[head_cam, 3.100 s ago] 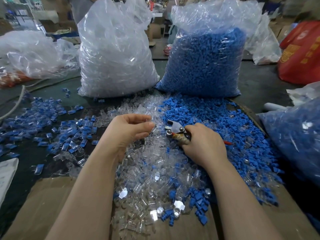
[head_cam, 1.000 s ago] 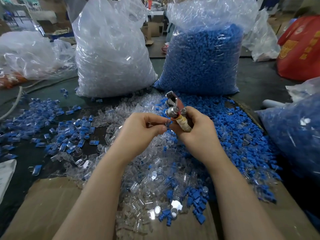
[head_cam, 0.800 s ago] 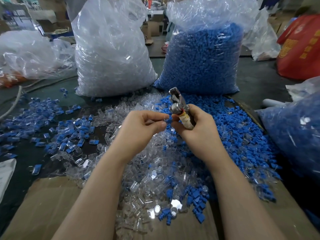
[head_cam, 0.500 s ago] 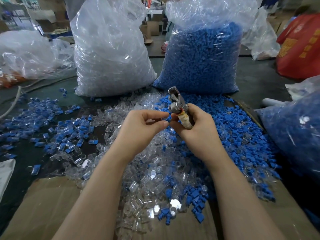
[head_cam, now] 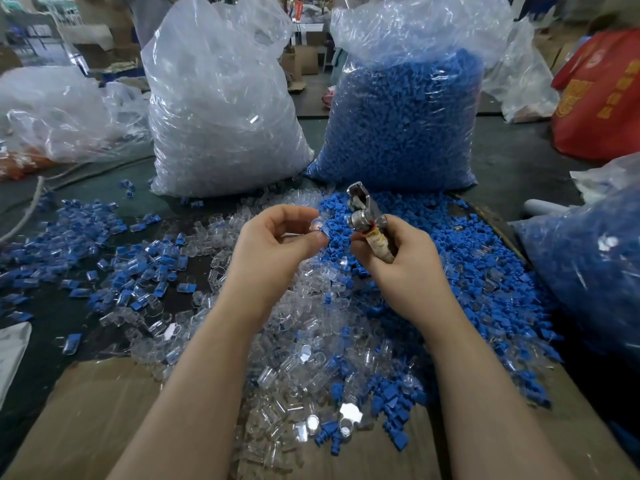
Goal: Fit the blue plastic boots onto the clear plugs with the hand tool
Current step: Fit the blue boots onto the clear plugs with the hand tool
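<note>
My left hand [head_cam: 273, 244] pinches a small clear plug [head_cam: 317, 225] between thumb and fingertips, raised above the pile. A blue edge shows at the plug, so a boot may be on it; I cannot tell for sure. My right hand [head_cam: 398, 258] grips the taped handle of the metal hand tool [head_cam: 362, 211], whose jaws point up and away. The two hands are a small gap apart. Below them lies a heap of loose clear plugs [head_cam: 301, 358], and loose blue boots [head_cam: 450, 254] spread to the right.
A big bag of clear plugs [head_cam: 221, 109] and a big bag of blue boots [head_cam: 408, 116] stand behind the heaps. Assembled blue-and-clear pieces [head_cam: 104, 258] lie scattered at left. Another bag of blue parts [head_cam: 588, 271] crowds the right edge. Cardboard [head_cam: 86, 417] covers the near table.
My left hand has drawn slightly left, away from the tool, with the plug pinched in it. Earlier it had lifted from the plug heap, and the right hand raised the tool upright.
</note>
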### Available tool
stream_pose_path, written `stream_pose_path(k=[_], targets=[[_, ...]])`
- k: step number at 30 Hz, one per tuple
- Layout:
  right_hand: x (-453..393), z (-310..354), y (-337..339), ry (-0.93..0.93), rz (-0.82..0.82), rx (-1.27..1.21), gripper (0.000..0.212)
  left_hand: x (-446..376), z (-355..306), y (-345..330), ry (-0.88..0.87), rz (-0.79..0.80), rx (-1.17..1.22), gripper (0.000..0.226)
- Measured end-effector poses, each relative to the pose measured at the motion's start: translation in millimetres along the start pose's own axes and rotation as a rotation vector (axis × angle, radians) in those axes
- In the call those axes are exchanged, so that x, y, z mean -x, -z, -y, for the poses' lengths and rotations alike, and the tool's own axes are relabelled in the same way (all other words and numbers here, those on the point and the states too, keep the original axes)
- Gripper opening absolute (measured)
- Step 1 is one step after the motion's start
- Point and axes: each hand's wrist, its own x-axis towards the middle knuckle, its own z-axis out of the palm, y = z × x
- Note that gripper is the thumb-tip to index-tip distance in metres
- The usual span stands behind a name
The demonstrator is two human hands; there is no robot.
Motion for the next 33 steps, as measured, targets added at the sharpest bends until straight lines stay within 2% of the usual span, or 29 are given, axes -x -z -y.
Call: stream_pose_path(k=[3,7,15,28,33], targets=[[0.6,1.6,-0.8,0.004,0.033,0.038,0.015,-0.5,1.0,-0.1,-0.012,-0.015,0.007,0.024],[-0.6,-1.8,-0.5,-0.007,0.101,0.133,0.008,-0.5,0.0,-0.5,-0.038,-0.002,0.040,0.026],[0.2,-2.6,-0.8,0.009,0.162,0.262,0.012,1.3,-3.2,0.0,-0.121,0.016,0.045,0.030],[1.5,0.6,0.9,0.035,0.179,0.365,0.010,0.2,-2.9,3.7,-0.177,0.026,-0.070,0.034],[2.1,-0.3,0.6,0.034,0.150,0.413,0.020,0.6,-2.5,3.3,-0.191,0.028,-0.074,0.035]])
